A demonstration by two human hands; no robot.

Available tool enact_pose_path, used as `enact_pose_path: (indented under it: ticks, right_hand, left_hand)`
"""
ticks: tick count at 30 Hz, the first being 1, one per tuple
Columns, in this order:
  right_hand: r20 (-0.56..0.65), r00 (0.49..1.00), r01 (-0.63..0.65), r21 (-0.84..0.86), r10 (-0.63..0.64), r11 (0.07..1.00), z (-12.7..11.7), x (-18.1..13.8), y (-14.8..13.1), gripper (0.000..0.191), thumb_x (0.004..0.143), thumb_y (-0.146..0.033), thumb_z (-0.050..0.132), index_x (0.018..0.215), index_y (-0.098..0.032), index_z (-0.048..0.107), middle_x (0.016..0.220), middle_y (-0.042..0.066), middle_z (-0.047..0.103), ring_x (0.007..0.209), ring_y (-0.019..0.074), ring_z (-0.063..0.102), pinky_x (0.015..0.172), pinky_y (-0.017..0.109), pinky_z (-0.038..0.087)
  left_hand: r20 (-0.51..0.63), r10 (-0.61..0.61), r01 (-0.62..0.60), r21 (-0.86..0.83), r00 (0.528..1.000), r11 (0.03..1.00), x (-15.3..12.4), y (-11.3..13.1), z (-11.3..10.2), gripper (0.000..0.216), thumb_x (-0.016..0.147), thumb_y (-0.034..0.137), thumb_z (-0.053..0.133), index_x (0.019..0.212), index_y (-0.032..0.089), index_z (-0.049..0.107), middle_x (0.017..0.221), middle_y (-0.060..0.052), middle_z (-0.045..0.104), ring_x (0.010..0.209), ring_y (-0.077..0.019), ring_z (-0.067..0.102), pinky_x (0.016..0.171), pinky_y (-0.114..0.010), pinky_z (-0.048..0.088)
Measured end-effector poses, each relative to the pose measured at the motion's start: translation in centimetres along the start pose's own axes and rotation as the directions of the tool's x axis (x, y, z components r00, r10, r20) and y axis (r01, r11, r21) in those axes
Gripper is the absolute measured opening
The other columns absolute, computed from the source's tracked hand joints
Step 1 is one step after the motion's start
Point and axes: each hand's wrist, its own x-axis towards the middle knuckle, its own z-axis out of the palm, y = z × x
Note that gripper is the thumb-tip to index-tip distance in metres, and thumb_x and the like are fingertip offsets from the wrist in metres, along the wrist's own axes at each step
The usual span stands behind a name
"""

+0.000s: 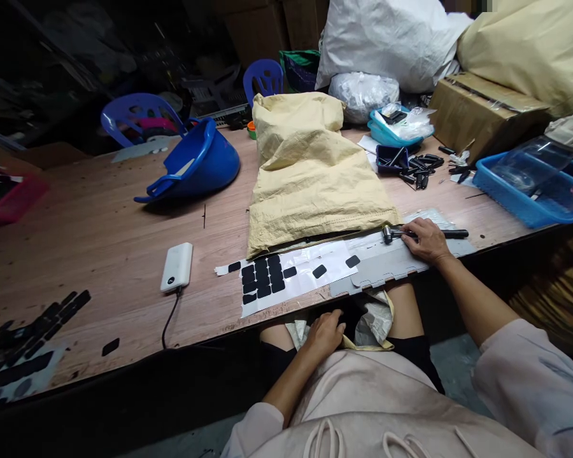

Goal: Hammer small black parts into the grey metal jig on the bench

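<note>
My right hand [426, 240] rests on the table edge, fingers closed over the black handle of a small hammer [395, 233] whose metal head points left. Under it lies a grey card sheet [386, 268]. Left of that a white backing sheet [296, 273] carries several black rubber pads [263, 280]. My left hand [323, 333] is below the table edge in my lap, fingers curled into a white bag [373, 321]; what it holds is hidden. A yellow woven sack [305, 168] lies behind the sheets.
A white power bank [177, 266] with a cable lies to the left. A tipped blue basin [198, 162], a blue tray [537, 191], a cardboard box [482, 108] and small black parts [417, 166] stand farther back. More black pads [33, 337] lie at the near left.
</note>
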Motion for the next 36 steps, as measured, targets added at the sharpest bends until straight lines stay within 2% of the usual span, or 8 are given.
enact_pose_path:
  ticks: [3, 6, 10, 13, 19, 25, 28, 36]
  right_hand:
    - [0.001, 1.000, 0.002, 0.003, -0.002, 1.000, 0.0, 0.0, 0.0, 0.023, 0.091, -0.036, 0.057, 0.100, -0.022, 0.075, 0.094, 0.009, 0.066, 0.092, 0.0276, 0.055, 0.087, 0.041, 0.042]
    - [-0.003, 1.000, 0.002, 0.006, -0.002, 1.000, 0.0, 0.0, -0.1, 0.022, 0.090, -0.035, 0.058, 0.099, -0.022, 0.074, 0.094, 0.009, 0.066, 0.091, 0.0277, 0.055, 0.086, 0.042, 0.043]
    - [-0.004, 1.000, 0.008, 0.013, -0.008, 1.000, -0.1, 0.0, -0.2, 0.022, 0.090, -0.034, 0.059, 0.099, -0.022, 0.074, 0.093, 0.009, 0.067, 0.091, 0.0274, 0.055, 0.086, 0.041, 0.043]
    - [-0.008, 1.000, 0.004, 0.016, -0.004, 1.000, -0.1, 0.0, -0.3, 0.022, 0.090, -0.035, 0.059, 0.099, -0.022, 0.074, 0.094, 0.010, 0.068, 0.091, 0.0275, 0.055, 0.086, 0.041, 0.043]
    - [0.001, 1.000, -0.011, 0.038, 0.011, 0.999, -0.1, -0.1, -0.4, 0.022, 0.090, -0.036, 0.060, 0.100, -0.022, 0.075, 0.094, 0.009, 0.068, 0.091, 0.0276, 0.055, 0.086, 0.042, 0.043]
    - [-0.008, 1.000, -0.021, 0.045, 0.022, 0.999, -0.1, -0.2, -0.6, 0.023, 0.089, -0.036, 0.059, 0.098, -0.022, 0.074, 0.094, 0.009, 0.068, 0.091, 0.0276, 0.055, 0.087, 0.041, 0.043]
    - [-0.009, 1.000, -0.016, 0.048, 0.016, 0.999, -0.2, -0.2, -0.6, 0.023, 0.090, -0.037, 0.059, 0.098, -0.021, 0.074, 0.093, 0.009, 0.067, 0.091, 0.0273, 0.055, 0.086, 0.041, 0.043]
    - [0.000, 1.000, -0.025, 0.050, 0.025, 0.998, -0.3, -0.1, -0.6, 0.023, 0.089, -0.037, 0.060, 0.098, -0.022, 0.074, 0.093, 0.009, 0.067, 0.092, 0.0276, 0.056, 0.087, 0.041, 0.043]
  left_hand:
    - [-0.113, 0.140, -0.155, -0.142, 0.984, 0.978, -0.2, 1.7, -3.3, 0.029, 0.097, 0.034, 0.060, 0.115, 0.024, 0.079, 0.099, -0.005, 0.082, 0.092, -0.0215, 0.075, 0.083, -0.029, 0.053]
    - [-0.282, 0.159, -0.225, -0.220, 0.946, 0.949, 1.5, 3.6, -7.8, 0.028, 0.098, 0.035, 0.057, 0.102, 0.022, 0.081, 0.078, -0.001, 0.076, 0.073, -0.0171, 0.068, 0.070, -0.027, 0.048]
    - [-0.446, 0.019, -0.087, -0.132, 0.895, 0.987, 5.9, 5.3, -12.9, 0.026, 0.098, 0.033, 0.060, 0.108, 0.023, 0.081, 0.077, -0.003, 0.074, 0.076, -0.0205, 0.067, 0.069, -0.029, 0.045]
    - [-0.503, -0.011, -0.018, -0.053, 0.864, 0.998, 8.8, 5.8, -14.9, 0.031, 0.097, 0.027, 0.061, 0.124, 0.026, 0.078, 0.092, -0.006, 0.078, 0.091, -0.0258, 0.070, 0.077, -0.032, 0.049]
    - [-0.591, 0.064, -0.067, 0.017, 0.804, 0.998, 11.0, 7.7, -16.5, 0.040, 0.100, 0.028, 0.059, 0.139, 0.032, 0.068, 0.096, -0.004, 0.079, 0.095, -0.0255, 0.072, 0.083, -0.032, 0.052]
    - [-0.556, 0.001, 0.049, 0.075, 0.831, 0.996, 12.7, 11.3, -16.3, 0.024, 0.096, 0.041, 0.063, 0.103, 0.025, 0.078, 0.108, -0.011, 0.079, 0.106, -0.0296, 0.073, 0.087, -0.036, 0.054]
    - [-0.538, -0.052, 0.124, 0.098, 0.842, 0.987, 13.2, 12.1, -15.5, 0.027, 0.093, 0.045, 0.067, 0.103, 0.022, 0.079, 0.115, -0.015, 0.077, 0.111, -0.0341, 0.073, 0.090, -0.041, 0.055]
    - [-0.539, -0.003, 0.059, 0.088, 0.842, 0.994, 9.7, 8.7, -14.1, 0.020, 0.093, 0.034, 0.068, 0.108, 0.024, 0.075, 0.114, -0.010, 0.075, 0.105, -0.0281, 0.071, 0.085, -0.036, 0.054]
